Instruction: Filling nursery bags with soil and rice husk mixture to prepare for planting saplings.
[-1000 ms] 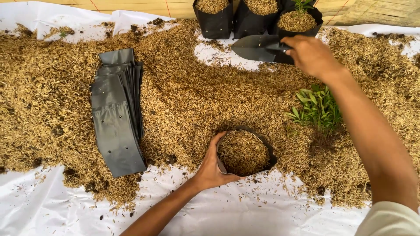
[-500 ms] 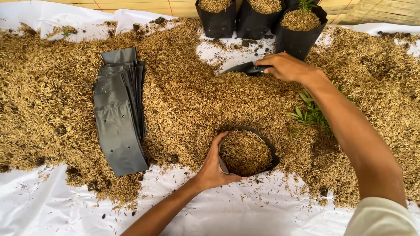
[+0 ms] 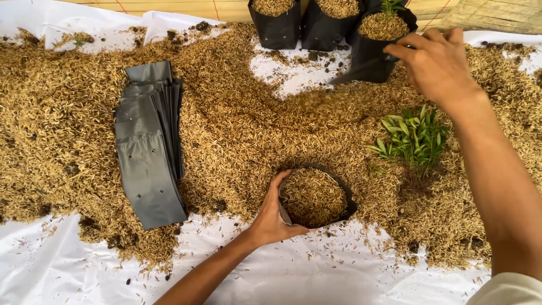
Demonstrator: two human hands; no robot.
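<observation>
My left hand grips the near rim of a black grow bag filled with rice husk, which sits in the husk heap. My right hand is raised at the upper right, shut on the handle of a dark trowel, whose blurred blade points left above the heap. Husk appears to fall from the blade. A bunch of green seedlings lies on the husk just below my right wrist.
A stack of flat empty black bags lies on the left of the husk heap. Three filled black bags stand at the back, one with a seedling. White plastic sheet covers the ground in front.
My right hand swept the trowel down into the husk, then lifted it back up to the right. My left hand has stayed on the bag's rim.
</observation>
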